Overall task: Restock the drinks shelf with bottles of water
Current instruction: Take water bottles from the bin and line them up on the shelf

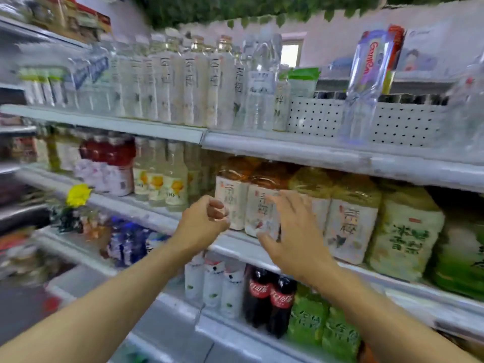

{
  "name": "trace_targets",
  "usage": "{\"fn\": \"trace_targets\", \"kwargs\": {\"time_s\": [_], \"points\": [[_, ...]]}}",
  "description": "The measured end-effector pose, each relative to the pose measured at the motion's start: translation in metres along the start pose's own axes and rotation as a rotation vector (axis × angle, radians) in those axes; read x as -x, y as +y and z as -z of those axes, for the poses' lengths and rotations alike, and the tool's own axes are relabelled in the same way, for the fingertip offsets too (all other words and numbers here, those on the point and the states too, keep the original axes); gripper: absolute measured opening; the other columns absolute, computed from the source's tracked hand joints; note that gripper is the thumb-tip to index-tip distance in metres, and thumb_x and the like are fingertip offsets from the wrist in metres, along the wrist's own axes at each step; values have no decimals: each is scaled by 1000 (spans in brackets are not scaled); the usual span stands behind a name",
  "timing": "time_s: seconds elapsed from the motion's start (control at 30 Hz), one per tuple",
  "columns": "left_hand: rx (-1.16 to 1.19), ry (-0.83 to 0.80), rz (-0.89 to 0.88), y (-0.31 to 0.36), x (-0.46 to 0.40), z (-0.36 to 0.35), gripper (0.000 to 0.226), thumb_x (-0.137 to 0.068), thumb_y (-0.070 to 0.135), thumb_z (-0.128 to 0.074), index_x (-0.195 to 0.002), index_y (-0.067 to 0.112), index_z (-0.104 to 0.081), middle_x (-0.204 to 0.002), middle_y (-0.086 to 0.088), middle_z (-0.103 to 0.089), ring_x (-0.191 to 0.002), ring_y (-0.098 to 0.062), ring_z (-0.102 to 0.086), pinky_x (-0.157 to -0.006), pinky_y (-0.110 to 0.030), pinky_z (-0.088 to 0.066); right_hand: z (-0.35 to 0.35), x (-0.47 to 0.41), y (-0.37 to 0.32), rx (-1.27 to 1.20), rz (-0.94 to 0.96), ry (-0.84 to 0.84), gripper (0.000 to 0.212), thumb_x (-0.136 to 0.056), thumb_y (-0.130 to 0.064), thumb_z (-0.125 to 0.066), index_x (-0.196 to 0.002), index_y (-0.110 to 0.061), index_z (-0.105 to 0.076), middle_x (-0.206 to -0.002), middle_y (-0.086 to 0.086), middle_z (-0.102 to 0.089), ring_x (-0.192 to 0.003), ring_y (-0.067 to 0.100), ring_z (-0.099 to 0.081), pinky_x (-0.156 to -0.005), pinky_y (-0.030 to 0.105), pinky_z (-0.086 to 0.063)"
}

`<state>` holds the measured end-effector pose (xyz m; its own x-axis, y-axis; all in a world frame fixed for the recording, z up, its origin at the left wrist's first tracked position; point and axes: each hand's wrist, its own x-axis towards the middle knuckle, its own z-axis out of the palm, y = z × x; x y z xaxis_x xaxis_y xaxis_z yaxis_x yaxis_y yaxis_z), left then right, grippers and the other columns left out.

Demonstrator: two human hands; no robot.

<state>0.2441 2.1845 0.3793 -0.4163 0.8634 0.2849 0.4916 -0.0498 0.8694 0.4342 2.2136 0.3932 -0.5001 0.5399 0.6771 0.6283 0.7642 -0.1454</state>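
The view is blurred. Clear water bottles (258, 95) stand on the top shelf (288, 145) beside rows of pale tea bottles (193, 82). Further right on that shelf, a clear water bottle with a purple label (366, 82) leans tilted in front of a white perforated basket (403, 121). My left hand (205, 218) is curled into a fist with nothing in it, in front of the middle shelf (235, 244). My right hand (288, 229) is spread with straight fingers, just in front of large tea bottles (262, 205); whether it touches them I cannot tell.
The middle shelf also carries green-labelled large bottles (406, 231), red drinks (115, 163) and yellow-labelled bottles (167, 179). Below stand cola bottles (269, 297), white bottles (214, 284) and green packs (324, 326). A yellow flower (77, 195) sits at the left.
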Motion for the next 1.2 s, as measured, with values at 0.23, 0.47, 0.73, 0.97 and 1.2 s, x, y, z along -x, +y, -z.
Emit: {"fn": "trace_targets", "kwargs": {"time_s": [0.23, 0.47, 0.73, 0.97, 1.2], "points": [[-93, -31, 246, -130, 50, 96, 32, -78, 16, -72, -101, 19, -51, -89, 4, -57, -83, -18, -57, -59, -21, -43, -118, 20, -104, -155, 34, -287, 59, -78, -31, -67, -128, -8, -44, -127, 8, -39, -117, 25, -32, -101, 37, -34], [-181, -63, 514, -251, 124, 180, 40, -78, 15, -72, -114, 18, -54, -105, -4, -62, -90, -20, -61, -68, -23, -47, -223, 76, -198, -349, 34, -538, 63, -82, -26, -67, -135, -8, -38, -137, 7, -32, -128, 24, -30, -107, 31, -29], [-222, -104, 745, -361, 205, 211, 43, -79, 16, -72, -117, 16, -54, -108, -3, -60, -92, -16, -57, -76, -24, -43, -317, 151, -250, -432, -17, -818, 66, -74, -31, -64, -130, -4, -44, -131, 13, -41, -122, 32, -41, -103, 39, -35], [-205, -42, 895, -438, 260, 182, 41, -79, 14, -72, -116, 15, -55, -99, 0, -58, -81, -14, -56, -55, -10, -41, -397, 219, -254, -397, -17, -1015, 68, -76, -23, -70, -134, -2, -42, -136, 15, -42, -126, 31, -39, -108, 33, -30], [-154, 6, 1037, -520, 313, 126, 39, -77, 14, -73, -111, 14, -55, -95, -1, -57, -81, -17, -58, -72, -24, -45, -482, 294, -236, -397, -38, -1190, 65, -77, -23, -70, -132, -3, -41, -134, 14, -42, -126, 30, -39, -107, 33, -30]]}}
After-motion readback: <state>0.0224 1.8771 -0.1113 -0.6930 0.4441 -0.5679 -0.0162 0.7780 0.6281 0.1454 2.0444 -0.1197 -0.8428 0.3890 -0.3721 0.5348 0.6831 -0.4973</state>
